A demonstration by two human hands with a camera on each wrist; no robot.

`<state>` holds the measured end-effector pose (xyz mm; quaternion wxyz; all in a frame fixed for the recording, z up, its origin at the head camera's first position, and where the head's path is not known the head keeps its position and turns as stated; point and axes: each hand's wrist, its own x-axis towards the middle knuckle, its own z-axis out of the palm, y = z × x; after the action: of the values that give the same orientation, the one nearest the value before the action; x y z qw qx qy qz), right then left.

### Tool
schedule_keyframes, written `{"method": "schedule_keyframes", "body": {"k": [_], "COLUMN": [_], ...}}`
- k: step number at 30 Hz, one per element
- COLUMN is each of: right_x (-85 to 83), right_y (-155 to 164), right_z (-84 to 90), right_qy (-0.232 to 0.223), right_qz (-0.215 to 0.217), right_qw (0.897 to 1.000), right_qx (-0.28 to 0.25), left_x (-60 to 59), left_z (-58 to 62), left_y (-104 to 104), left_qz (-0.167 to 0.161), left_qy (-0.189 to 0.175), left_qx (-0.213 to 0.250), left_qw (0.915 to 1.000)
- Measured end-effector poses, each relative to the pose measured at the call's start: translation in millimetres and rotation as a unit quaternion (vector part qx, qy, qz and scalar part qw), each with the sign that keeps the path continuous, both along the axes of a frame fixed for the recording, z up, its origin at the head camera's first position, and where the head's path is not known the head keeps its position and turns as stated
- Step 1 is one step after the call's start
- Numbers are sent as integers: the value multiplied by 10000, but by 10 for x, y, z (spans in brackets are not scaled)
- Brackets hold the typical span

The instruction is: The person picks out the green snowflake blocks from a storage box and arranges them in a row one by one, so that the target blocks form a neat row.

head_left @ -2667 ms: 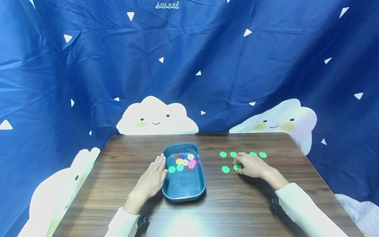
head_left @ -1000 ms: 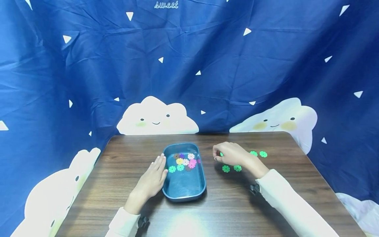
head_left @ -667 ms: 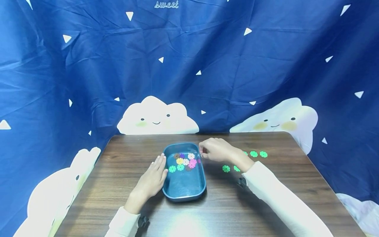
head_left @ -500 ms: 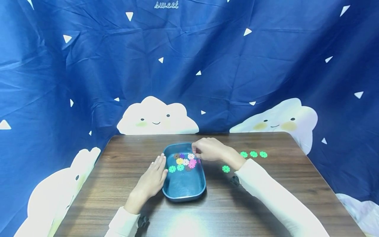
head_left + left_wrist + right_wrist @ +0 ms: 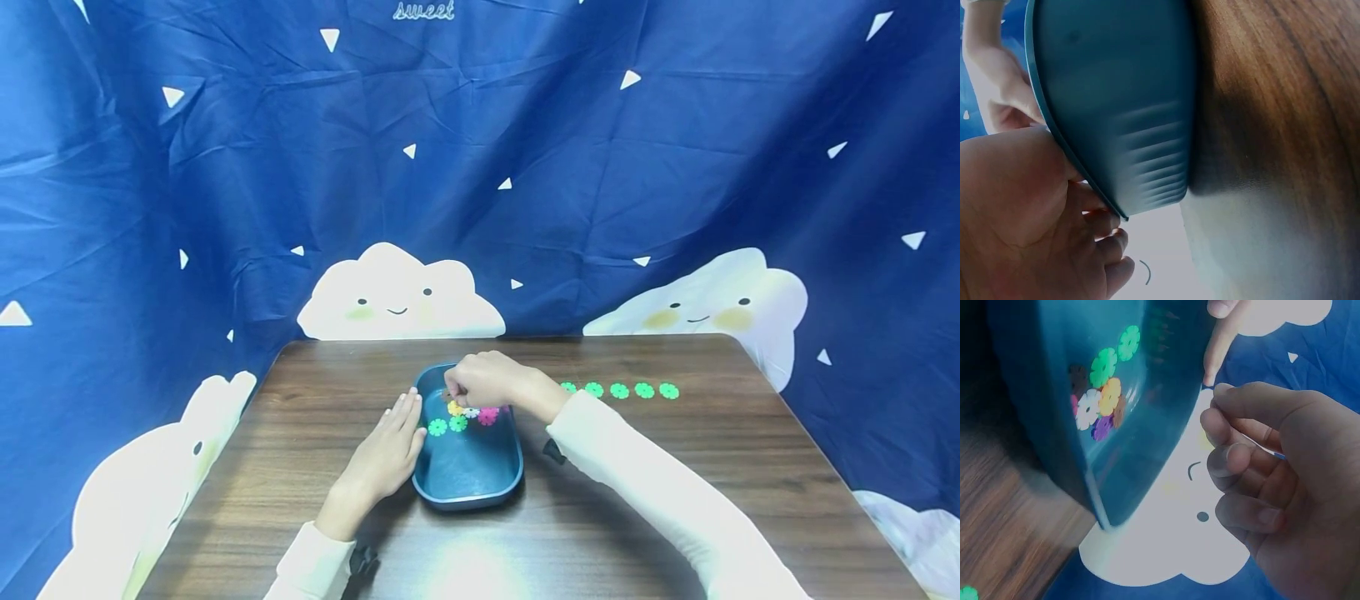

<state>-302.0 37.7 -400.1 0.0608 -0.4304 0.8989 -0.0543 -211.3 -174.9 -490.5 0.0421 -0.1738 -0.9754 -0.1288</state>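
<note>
A blue-green plastic tray (image 5: 467, 475) stands on the wooden table. My left hand (image 5: 381, 457) rests with straight fingers along its left rim. Over the tray's far part hangs my right hand (image 5: 489, 382), fingers loosely curled; the right wrist view shows nothing held between them. Inside lie flower-shaped plastic discs: green ones (image 5: 458, 423), a pink one (image 5: 488, 417), a yellow-orange one (image 5: 1110, 395), a white one (image 5: 1088, 409), a purple one (image 5: 1102, 429) and brown ones. The right hand hides some of these in the head view.
To the right of the tray, several green flower discs (image 5: 618, 391) lie in a row on the table (image 5: 675, 450). The right sleeve (image 5: 645, 475) crosses the table in front of them. A blue cloth (image 5: 555, 167) with white clouds hangs behind.
My right hand has moved left from a green disc in the nearer row, over the tray's right rim, to above the discs inside. The nearer row is now covered by the sleeve. Left hand unmoved.
</note>
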Motion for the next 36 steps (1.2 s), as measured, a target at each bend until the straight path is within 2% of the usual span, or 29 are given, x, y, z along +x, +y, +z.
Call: {"method": "schedule_keyframes", "body": {"k": [11, 16, 22, 31, 36], "right_x": [-68, -91, -106, -107, -109], "right_y": [-342, -439, -495, -540, -566], "right_z": [-178, -251, -340, -455, -507], "right_qy": [-257, -431, -698, -1110, -1182], "right_qz": [34, -92, -243, -691, -813], "right_qw": [9992, 9985, 9965, 9894, 9873], "right_qx": [308, 315, 391, 640, 681], "left_x": [-1, -11, -7, -11, -13], "left_z": [-10, -17, -18, -37, -35], "left_y": [-1, 4, -1, 1, -3], "left_qz": [-54, -128, -115, -30, -55], "left_qy": [42, 169, 70, 10, 56], "left_qx": [7, 124, 119, 77, 127], "left_qw": [10000, 9997, 9998, 10000, 9999]}}
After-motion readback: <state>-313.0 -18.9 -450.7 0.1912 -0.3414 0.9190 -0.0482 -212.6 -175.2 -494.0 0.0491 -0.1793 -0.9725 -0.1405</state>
